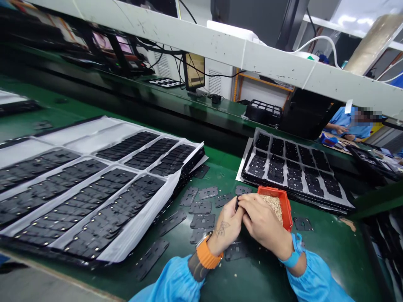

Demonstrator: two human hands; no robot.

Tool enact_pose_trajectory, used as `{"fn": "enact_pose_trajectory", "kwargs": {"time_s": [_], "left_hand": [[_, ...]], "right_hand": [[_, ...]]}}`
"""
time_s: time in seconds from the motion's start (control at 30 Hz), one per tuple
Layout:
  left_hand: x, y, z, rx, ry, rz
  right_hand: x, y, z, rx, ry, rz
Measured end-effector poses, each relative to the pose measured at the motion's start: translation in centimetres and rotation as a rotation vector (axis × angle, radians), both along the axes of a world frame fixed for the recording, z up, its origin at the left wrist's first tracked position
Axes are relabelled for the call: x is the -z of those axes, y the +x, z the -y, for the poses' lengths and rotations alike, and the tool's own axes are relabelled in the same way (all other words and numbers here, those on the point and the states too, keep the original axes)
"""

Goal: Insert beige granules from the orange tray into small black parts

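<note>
My left hand [225, 226] and my right hand [262, 220] meet low in the middle of the view, their fingertips pinching a small black piece [236, 202], which is mostly hidden by my fingers. Just beyond my right hand sits a small red tray [285, 205] holding pale granules. Several loose dark perforated plates [202, 221] lie on the green bench mat [327, 251] around my hands. To the left, a large stack of black plates on white sheets [94, 201] fills the bench. A black tray of plates [289, 172] stands to the right.
A white overhead beam [220, 50] crosses the top of the view, with a small monitor [194, 71] and cables beyond it. At upper right, a person in a blue smock [343, 126] works at another bench. A black box [307, 113] stands behind the tray.
</note>
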State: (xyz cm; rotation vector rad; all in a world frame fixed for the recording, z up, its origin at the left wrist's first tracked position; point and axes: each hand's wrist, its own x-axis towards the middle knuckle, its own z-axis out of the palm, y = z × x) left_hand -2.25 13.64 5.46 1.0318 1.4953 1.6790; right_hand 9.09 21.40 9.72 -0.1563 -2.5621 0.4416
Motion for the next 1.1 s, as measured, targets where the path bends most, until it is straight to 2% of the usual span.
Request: {"fn": "enact_pose_trajectory", "kwargs": {"time_s": [0.17,0.47,0.7,0.77,0.87,0.93,1.0,1.07,1.1], "left_hand": [[0.3,-0.1,0.1,-0.018,-0.028,-0.023],[-0.2,-0.3,0.1,-0.03,-0.036,-0.024],[-0.3,-0.4,0.0,-0.021,-0.013,-0.003],[-0.4,-0.3,-0.1,0.0,0.009,0.012],[-0.6,-0.2,-0.2,0.035,0.039,0.088],[-0.5,-0.2,-0.3,0.05,0.044,0.181],[-0.4,-0.3,-0.5,0.054,0.053,0.263],[-0.4,-0.4,-0.6,0.04,0.072,0.302],[-0.4,-0.4,-0.6,0.031,0.083,0.316]], "right_hand": [[0.4,0.0,0.2,0.019,0.013,0.012],[-0.1,-0.4,0.6,0.034,-0.009,0.04],[0.2,-0.5,0.4,0.041,-0.038,0.047],[-0.3,-0.2,0.0,0.004,-0.05,0.041],[-2.1,1.1,-1.2,-0.029,-0.056,0.04],[-3.5,2.4,-2.4,0.067,-0.059,0.044],[-4.4,3.7,-3.8,0.245,-0.066,0.066],[-4.6,4.5,-5.1,0.37,-0.071,0.145],[-4.5,4.6,-5.5,0.386,-0.072,0.2]]}}
